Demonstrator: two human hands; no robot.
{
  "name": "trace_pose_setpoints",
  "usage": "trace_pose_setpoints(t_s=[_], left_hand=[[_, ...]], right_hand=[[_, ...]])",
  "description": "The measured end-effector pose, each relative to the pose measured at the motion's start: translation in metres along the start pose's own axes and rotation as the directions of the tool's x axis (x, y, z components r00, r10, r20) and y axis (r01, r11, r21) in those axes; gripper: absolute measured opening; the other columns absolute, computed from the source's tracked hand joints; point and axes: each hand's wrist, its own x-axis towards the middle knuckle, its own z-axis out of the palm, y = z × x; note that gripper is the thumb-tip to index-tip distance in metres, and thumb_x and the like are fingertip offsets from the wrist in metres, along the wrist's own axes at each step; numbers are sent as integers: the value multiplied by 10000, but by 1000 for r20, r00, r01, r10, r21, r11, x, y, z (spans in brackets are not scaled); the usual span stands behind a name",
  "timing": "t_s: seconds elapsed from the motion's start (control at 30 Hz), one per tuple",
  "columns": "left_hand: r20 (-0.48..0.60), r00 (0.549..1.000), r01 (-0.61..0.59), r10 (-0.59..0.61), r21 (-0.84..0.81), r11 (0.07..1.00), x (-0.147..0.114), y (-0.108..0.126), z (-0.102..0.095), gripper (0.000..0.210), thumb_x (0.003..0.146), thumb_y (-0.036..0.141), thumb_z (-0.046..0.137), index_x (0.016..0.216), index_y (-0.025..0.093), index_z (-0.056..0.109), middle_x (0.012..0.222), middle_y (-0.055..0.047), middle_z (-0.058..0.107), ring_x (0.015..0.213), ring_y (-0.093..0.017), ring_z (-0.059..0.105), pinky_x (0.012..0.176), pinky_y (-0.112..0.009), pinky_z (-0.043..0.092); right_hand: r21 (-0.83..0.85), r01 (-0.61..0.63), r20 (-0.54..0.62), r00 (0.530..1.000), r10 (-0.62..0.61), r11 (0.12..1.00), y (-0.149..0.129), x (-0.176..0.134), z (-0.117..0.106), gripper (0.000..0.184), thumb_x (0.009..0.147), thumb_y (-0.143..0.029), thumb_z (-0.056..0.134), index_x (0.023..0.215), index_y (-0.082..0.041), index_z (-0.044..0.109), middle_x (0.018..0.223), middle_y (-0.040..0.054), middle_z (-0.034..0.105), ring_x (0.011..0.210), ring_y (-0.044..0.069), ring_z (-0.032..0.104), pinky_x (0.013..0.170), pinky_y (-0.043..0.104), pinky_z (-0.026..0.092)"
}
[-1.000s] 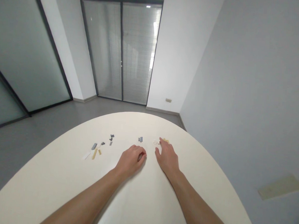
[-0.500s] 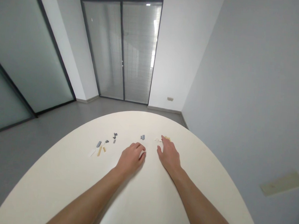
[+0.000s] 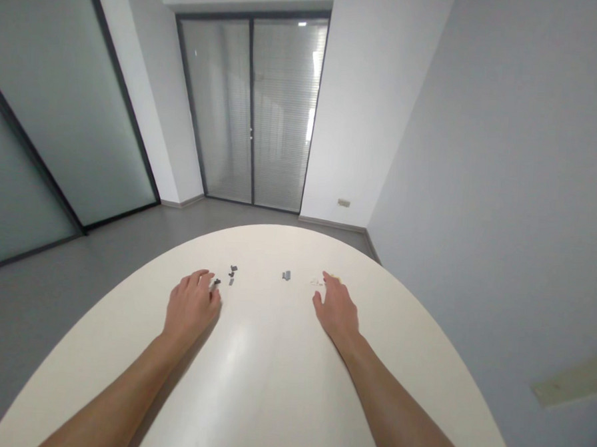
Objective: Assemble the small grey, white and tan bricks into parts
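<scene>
My left hand (image 3: pixel 190 306) is over the left side of the round white table (image 3: pixel 265 375), with the fingers bent and the thumb apart from them. Beneath and behind it the tan and grey pieces at that side are hidden. A small dark piece (image 3: pixel 217 281) lies right beside its fingertips. My right hand (image 3: pixel 338 311) rests on the right side, thumb and index finger spread, nothing visible between them. Small white pieces (image 3: pixel 314 282) lie just left of its index fingertip, and a yellowish piece (image 3: pixel 336 278) shows partly behind its fingers.
Several small dark and grey pieces (image 3: pixel 233 269) form a short row right of my left hand. Between the hands, farther back, is a small grey cluster (image 3: pixel 286 275). A glass door (image 3: pixel 284 116) with blinds and a grey wall (image 3: pixel 522 162) stand beyond the table.
My left hand has moved left from the table's middle to the pieces on the left side, covering several of them. My right hand stays almost in place. The view has shifted slightly.
</scene>
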Motion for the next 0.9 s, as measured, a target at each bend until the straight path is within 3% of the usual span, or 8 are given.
trace_pose_setpoints(t_s=[0.47,0.6,0.9], left_hand=[[-4,993,-119,120,103,988,-5,11,3,362,949,225,411,1047,98,736,1141,-149,719,1170,-345,540,969,-462,404],[39,983,-180,178,82,980,-5,18,-5,325,932,179,429,917,132,751,1022,-141,736,1069,-331,569,895,-448,434],[54,965,-253,257,-60,966,-12,40,-11,300,955,257,470,906,187,758,983,-115,721,1024,-306,584,912,-452,452]], right_hand=[[35,28,-33,999,-27,999,4,1,7,490,936,-268,459,1413,-155,462,1367,140,564,1259,306,509,974,434,495],[18,35,-49,998,-34,999,5,0,8,485,942,-278,460,1411,-158,460,1389,141,549,1269,301,504,993,431,488],[55,23,-77,997,-18,998,0,-1,6,472,922,-249,494,1390,-197,464,1352,124,561,1244,284,528,920,389,515]])
